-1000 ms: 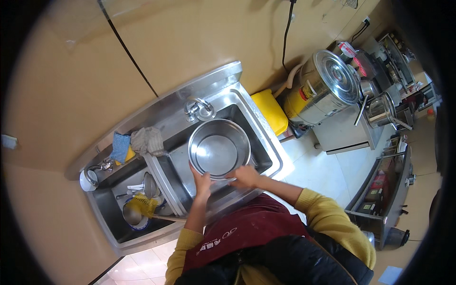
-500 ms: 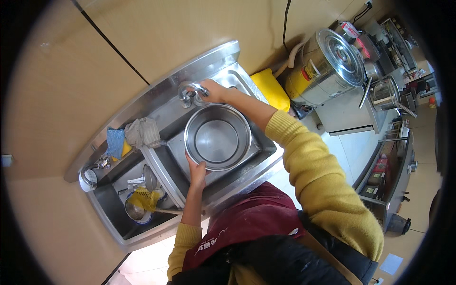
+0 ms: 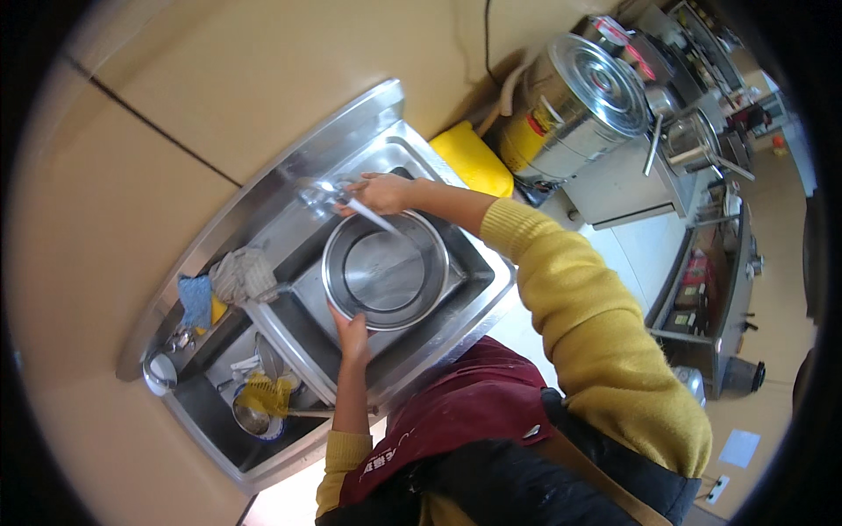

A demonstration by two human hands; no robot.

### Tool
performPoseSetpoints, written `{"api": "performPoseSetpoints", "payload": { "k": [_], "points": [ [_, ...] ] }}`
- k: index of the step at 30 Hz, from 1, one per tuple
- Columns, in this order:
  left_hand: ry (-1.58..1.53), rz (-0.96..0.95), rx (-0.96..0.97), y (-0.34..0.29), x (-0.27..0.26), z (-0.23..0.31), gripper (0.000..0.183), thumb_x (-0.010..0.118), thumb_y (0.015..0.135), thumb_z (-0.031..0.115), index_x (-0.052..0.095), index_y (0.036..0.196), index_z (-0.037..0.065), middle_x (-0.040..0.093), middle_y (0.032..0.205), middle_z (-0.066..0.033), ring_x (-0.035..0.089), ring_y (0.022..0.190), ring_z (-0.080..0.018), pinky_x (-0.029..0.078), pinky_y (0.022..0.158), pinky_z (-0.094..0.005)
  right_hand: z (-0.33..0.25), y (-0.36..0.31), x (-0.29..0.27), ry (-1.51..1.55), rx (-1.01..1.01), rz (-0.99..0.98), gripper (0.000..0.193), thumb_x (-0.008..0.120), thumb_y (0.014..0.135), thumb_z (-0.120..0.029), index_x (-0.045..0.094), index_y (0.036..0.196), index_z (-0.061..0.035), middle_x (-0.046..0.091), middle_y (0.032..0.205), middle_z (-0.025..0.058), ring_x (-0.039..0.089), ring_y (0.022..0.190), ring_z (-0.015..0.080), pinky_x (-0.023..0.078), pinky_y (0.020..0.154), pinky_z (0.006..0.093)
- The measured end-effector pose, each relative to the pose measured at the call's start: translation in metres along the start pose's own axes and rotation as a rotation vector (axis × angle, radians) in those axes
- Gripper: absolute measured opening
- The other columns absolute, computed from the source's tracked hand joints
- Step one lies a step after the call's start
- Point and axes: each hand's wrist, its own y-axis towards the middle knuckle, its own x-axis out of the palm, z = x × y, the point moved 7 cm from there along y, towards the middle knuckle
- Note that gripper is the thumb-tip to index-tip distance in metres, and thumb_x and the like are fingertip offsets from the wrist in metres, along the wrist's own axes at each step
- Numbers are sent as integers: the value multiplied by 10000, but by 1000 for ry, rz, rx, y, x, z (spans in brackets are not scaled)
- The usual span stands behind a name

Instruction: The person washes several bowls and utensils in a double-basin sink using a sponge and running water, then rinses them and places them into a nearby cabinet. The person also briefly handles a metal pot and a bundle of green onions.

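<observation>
A round stainless steel pot (image 3: 384, 272) sits tilted in the right sink basin (image 3: 474, 285). My left hand (image 3: 353, 337) grips its near left rim, thumb over the edge and fingers hidden below. A white stream of water (image 3: 375, 216) runs into the pot from the blurred metal faucet (image 3: 323, 195). Beside that faucet, above the pot's far rim, is my right hand (image 3: 383, 193). Its fingers stretch toward the faucet and look apart, with nothing visible held in them.
The left basin (image 3: 203, 405) holds bowls, a yellow mesh strainer (image 3: 267, 394) and other utensils. Grey (image 3: 241, 276) and blue cloths (image 3: 195, 298) lie on the sink ledge. A large lidded metal drum (image 3: 574, 101) and a yellow container (image 3: 474, 158) stand right of the sink.
Water now streams from the faucet into the pot. My right hand has loosened from the faucet and its fingers have stretched out. The whole view has shifted slightly.
</observation>
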Motion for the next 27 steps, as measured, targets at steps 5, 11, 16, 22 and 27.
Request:
{"api": "performPoseSetpoints", "payload": {
  "k": [5,11,16,22,27],
  "points": [
    [54,3,71,9,-2,-2,854,379,735,-97,91,1463,243,358,1352,-141,508,1108,-278,569,695,-387,-7,-9,-66,404,271,246,356,500,875,-199,583,1218,-154,615,1152,127,569,1085,328,431,949,405],
    [104,77,-27,5,-8,-7,844,412,773,-46,46,1480,234,387,1331,-129,525,1038,-265,528,742,-394,-94,-20,-115,584,324,568,515,572,815,-335,549,1159,47,589,1134,234,589,1003,387,442,930,418],
    [124,98,-82,8,-11,-13,873,488,774,40,24,1484,244,332,1390,-118,475,1083,-263,451,760,-459,-145,-18,-118,500,352,784,644,628,750,-300,435,1187,130,526,1160,281,525,1091,388,316,1032,500],
    [53,117,-89,7,-14,-14,857,454,771,1,45,1482,251,271,1438,-93,362,1236,-303,407,868,-557,-126,-44,-93,773,181,797,713,614,821,-307,317,1354,61,325,1396,300,346,1302,388,265,1075,477],
    [101,244,16,-15,-22,-6,753,574,854,105,149,1459,245,315,1418,-121,392,1233,-305,390,908,-530,-40,-210,-61,785,376,1311,300,595,843,-110,577,1134,-38,583,1109,136,573,1021,263,455,886,355]
  ]
}}
